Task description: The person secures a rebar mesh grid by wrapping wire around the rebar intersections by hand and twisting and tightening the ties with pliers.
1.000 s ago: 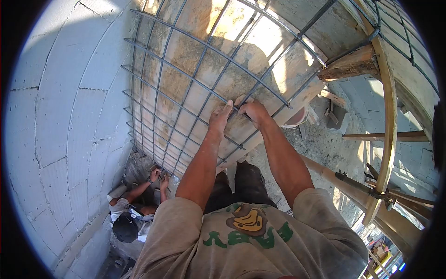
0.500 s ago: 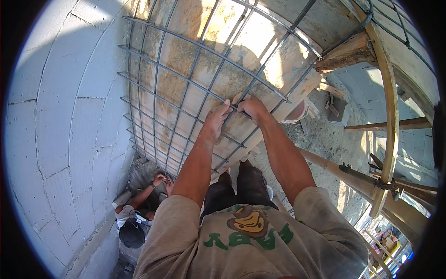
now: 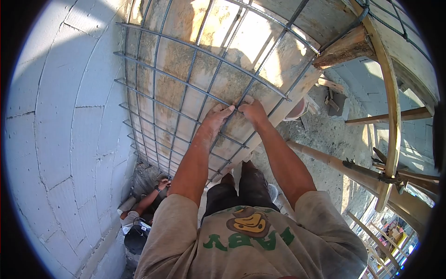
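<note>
A grid of steel rebar [image 3: 186, 83] stands in front of a stained plywood panel [image 3: 179, 65]. Both my hands meet at one crossing of its bars. My left hand [image 3: 214, 119] is closed there, thumb toward the crossing and other fingers partly behind the bars. On the other side of that crossing, my right hand [image 3: 253, 112] is closed too, its fingertips curled in against the steel. Anything thin pinched between the fingers is too small to make out.
A pale block wall [image 3: 60, 139] rises at left. Low beside it, another person [image 3: 139, 228] reaches toward the grid's bottom. At right are a timber post [image 3: 388, 93], a bamboo pole [image 3: 325, 162], a bucket [image 3: 297, 111] and rubble on the ground.
My hands stay at the same crossing, with slight finger movement and the left thumb lying flatter. My view has shifted slightly. The other person's hands have changed position.
</note>
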A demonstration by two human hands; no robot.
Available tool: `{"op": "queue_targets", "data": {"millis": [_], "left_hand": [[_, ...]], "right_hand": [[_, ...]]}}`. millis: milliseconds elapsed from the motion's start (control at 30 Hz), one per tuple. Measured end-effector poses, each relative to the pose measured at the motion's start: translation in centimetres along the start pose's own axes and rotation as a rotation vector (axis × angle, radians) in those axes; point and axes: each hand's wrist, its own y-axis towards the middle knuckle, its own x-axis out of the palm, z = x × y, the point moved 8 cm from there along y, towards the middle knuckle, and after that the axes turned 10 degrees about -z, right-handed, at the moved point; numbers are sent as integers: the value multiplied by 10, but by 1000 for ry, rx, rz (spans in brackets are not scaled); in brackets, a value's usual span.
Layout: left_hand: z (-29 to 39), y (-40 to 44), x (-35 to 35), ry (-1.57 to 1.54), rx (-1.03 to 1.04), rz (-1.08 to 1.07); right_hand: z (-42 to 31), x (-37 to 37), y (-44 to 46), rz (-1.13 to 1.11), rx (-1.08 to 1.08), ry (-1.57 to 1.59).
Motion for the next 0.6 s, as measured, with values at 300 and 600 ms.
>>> {"op": "queue_targets", "data": {"millis": [300,600], "left_hand": [[8,8,2,42,9,-109],[3,9,-1,-53,-12,-159]], "right_hand": [[37,20,-71,353,-75,3],[33,44,-57,248,98,444]]}}
